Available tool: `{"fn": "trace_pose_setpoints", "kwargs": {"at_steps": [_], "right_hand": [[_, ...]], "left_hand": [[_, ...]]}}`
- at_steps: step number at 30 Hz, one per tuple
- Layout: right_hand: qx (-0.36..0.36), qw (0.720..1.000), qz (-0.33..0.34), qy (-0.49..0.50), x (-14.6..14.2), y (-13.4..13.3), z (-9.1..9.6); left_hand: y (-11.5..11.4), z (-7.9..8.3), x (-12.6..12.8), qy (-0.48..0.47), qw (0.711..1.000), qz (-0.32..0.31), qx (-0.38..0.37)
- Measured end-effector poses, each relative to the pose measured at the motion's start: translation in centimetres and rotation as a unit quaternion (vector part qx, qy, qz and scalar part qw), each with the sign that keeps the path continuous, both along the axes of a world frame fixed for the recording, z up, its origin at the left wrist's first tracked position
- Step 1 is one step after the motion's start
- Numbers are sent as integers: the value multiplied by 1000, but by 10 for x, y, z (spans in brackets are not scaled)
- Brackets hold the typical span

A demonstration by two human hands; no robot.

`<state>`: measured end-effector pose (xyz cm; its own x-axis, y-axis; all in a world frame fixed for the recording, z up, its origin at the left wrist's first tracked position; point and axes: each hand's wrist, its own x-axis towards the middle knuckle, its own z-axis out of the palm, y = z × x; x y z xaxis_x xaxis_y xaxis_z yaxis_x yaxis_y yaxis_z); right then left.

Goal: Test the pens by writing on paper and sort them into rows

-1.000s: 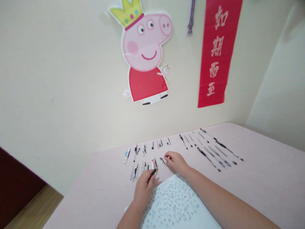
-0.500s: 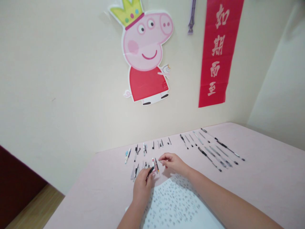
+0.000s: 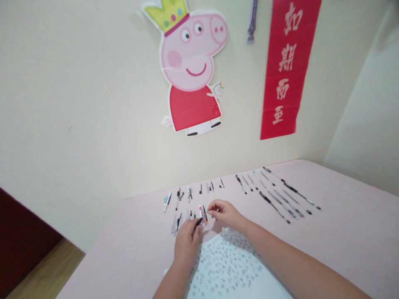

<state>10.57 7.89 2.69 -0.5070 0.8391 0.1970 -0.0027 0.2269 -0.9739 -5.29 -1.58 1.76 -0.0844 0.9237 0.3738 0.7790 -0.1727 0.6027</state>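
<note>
My left hand is closed around a pen with a black grip, its front end pointing up and right. My right hand pinches thumb and forefinger together right at that front end. What sits between those fingertips is too small to make out. Just behind the pen lie a white-and-red pen part and a slim dark refill with an orange end. Both forearms pass over or beside a sheet of paper covered in small handwritten marks.
Disassembled pen pieces lie in small groups on the pink tabletop, left and centre. To the right, several pens and clear barrels lie slantwise in two rows. The wall rises behind the table's far edge.
The pen's front end and my right fingertips have come together; a small gap showed between them before. My left hand has hardly moved.
</note>
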Motion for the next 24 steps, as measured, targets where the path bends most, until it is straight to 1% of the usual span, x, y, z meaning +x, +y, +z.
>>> {"fn": "trace_pose_setpoints", "kwargs": {"at_steps": [8, 15, 24], "right_hand": [[66, 996, -9, -63, -1, -6, 5], [74, 995, -6, -72, 0, -9, 8], [82, 993, 0, -83, 1, -10, 11]], "left_hand": [[-1, 3, 3, 7, 1000, -16, -2], [-2, 6, 4, 10, 1000, -20, -10], [-1, 2, 3, 1, 999, -32, -2]]}}
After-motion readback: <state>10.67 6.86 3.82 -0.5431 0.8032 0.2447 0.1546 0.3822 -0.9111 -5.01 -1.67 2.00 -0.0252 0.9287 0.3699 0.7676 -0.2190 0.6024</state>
